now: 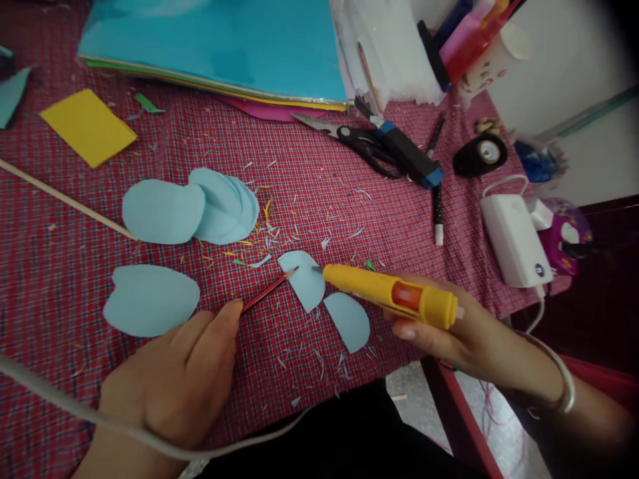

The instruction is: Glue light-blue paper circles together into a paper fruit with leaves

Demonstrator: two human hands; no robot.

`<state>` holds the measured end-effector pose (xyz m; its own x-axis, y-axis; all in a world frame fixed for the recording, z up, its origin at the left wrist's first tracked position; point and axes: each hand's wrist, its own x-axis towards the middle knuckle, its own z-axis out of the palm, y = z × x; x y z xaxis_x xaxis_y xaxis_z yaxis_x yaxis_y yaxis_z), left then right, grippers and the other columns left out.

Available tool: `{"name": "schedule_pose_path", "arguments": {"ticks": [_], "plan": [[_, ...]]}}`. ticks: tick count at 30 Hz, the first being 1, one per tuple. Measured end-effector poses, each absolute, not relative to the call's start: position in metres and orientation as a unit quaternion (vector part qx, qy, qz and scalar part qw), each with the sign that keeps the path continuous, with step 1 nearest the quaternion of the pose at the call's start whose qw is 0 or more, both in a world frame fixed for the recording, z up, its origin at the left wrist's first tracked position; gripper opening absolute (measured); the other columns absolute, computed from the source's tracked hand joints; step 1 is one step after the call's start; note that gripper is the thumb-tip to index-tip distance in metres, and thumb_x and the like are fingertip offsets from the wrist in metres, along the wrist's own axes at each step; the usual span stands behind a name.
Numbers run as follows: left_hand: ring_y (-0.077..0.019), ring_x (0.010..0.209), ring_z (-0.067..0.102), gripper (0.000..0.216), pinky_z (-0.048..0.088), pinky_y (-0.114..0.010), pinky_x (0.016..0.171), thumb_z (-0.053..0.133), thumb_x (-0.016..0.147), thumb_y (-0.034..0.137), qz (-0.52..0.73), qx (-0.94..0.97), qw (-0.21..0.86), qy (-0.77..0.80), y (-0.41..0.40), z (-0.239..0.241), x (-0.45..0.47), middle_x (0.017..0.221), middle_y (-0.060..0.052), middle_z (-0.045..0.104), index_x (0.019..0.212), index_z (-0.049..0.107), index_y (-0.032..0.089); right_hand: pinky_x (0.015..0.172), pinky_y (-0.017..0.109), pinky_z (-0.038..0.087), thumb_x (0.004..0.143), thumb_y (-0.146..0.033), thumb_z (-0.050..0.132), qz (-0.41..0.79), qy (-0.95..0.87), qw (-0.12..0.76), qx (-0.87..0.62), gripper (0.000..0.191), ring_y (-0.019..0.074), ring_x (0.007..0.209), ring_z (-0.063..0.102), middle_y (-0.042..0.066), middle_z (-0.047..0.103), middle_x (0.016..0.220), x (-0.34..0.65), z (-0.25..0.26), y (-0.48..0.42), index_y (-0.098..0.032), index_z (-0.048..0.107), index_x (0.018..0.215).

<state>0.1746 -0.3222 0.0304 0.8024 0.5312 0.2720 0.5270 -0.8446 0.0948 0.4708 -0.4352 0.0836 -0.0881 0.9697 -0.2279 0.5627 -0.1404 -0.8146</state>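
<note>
My left hand (174, 379) is closed around a red pencil (267, 293), whose tip rests over a light blue paper half-oval (305, 283). My right hand (449, 339) grips a yellow glue gun (379, 287), its nozzle pointing left at the same paper piece. Just below the nozzle lies a second half-oval (349, 322). A notched blue paper petal (152, 299) sits beside my left hand. Farther back, overlapping blue paper ovals (164, 211) form a small pile. The glue gun's handle and trigger are mostly hidden behind my right hand.
Scissors (367, 143) and a blue-black cutter (407, 150) lie near a stack of coloured sheets (214, 46). A wooden stick (64, 198) and folded yellow paper (88, 128) are at left. A white cable (124, 431) crosses the front. A white power box (514, 239) stands at right.
</note>
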Motion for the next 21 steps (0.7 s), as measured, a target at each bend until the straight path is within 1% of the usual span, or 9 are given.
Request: {"name": "schedule_pose_path", "arguments": {"ticks": [2, 6, 11, 14, 17, 21], "plan": [[-0.0135, 0.052, 0.059, 0.028, 0.038, -0.03, 0.048, 0.058, 0.091, 0.018, 0.137, 0.95, 0.002, 0.281, -0.322, 0.03, 0.174, 0.073, 0.001, 0.069, 0.118, 0.057, 0.015, 0.061, 0.024, 0.047, 0.093, -0.038, 0.056, 0.415, -0.608, 0.252, -0.628, 0.016, 0.0133, 0.068, 0.056, -0.001, 0.054, 0.08, 0.472, 0.083, -0.438, -0.023, 0.05, 0.091], [-0.0124, 0.054, 0.061, 0.026, 0.039, -0.028, 0.049, 0.05, 0.095, 0.02, 0.152, 0.95, -0.005, 0.273, -0.322, 0.027, 0.173, 0.074, 0.001, 0.069, 0.12, 0.056, 0.015, 0.064, 0.024, 0.048, 0.093, -0.037, 0.057, 0.43, -0.596, 0.263, -0.625, 0.017, 0.0136, 0.07, 0.057, 0.0, 0.057, 0.083, 0.47, 0.08, -0.434, -0.022, 0.052, 0.099], [-0.0147, 0.059, 0.063, 0.029, 0.043, -0.029, 0.051, 0.048, 0.095, 0.017, 0.14, 0.957, 0.009, 0.256, -0.321, 0.022, 0.171, 0.081, -0.004, 0.071, 0.123, 0.054, 0.01, 0.07, 0.027, 0.049, 0.093, -0.038, 0.057, 0.419, -0.585, 0.279, -0.636, 0.018, 0.0153, 0.077, 0.059, 0.002, 0.061, 0.088, 0.466, 0.076, -0.419, -0.021, 0.055, 0.098], [-0.0154, 0.057, 0.063, 0.029, 0.042, -0.03, 0.048, 0.047, 0.094, 0.016, 0.156, 0.958, 0.007, 0.241, -0.32, 0.02, 0.17, 0.079, -0.005, 0.07, 0.121, 0.055, 0.009, 0.068, 0.027, 0.049, 0.092, -0.039, 0.057, 0.419, -0.597, 0.276, -0.626, 0.019, 0.0152, 0.075, 0.059, 0.002, 0.062, 0.087, 0.466, 0.076, -0.413, -0.021, 0.055, 0.095], [-0.0161, 0.059, 0.064, 0.029, 0.044, -0.03, 0.049, 0.048, 0.092, 0.011, 0.154, 0.955, 0.006, 0.253, -0.32, 0.02, 0.171, 0.08, -0.006, 0.07, 0.12, 0.056, 0.008, 0.062, 0.026, 0.047, 0.092, -0.039, 0.056, 0.407, -0.609, 0.265, -0.628, 0.018, 0.0139, 0.068, 0.056, 0.001, 0.059, 0.081, 0.466, 0.079, -0.413, -0.021, 0.055, 0.092], [-0.0162, 0.057, 0.063, 0.027, 0.042, -0.03, 0.046, 0.045, 0.093, 0.012, 0.175, 0.952, 0.007, 0.25, -0.32, 0.022, 0.172, 0.078, -0.005, 0.07, 0.117, 0.057, 0.008, 0.061, 0.026, 0.047, 0.091, -0.039, 0.059, 0.403, -0.615, 0.261, -0.625, 0.018, 0.0155, 0.072, 0.059, 0.001, 0.06, 0.083, 0.465, 0.082, -0.417, -0.023, 0.055, 0.099]]}}
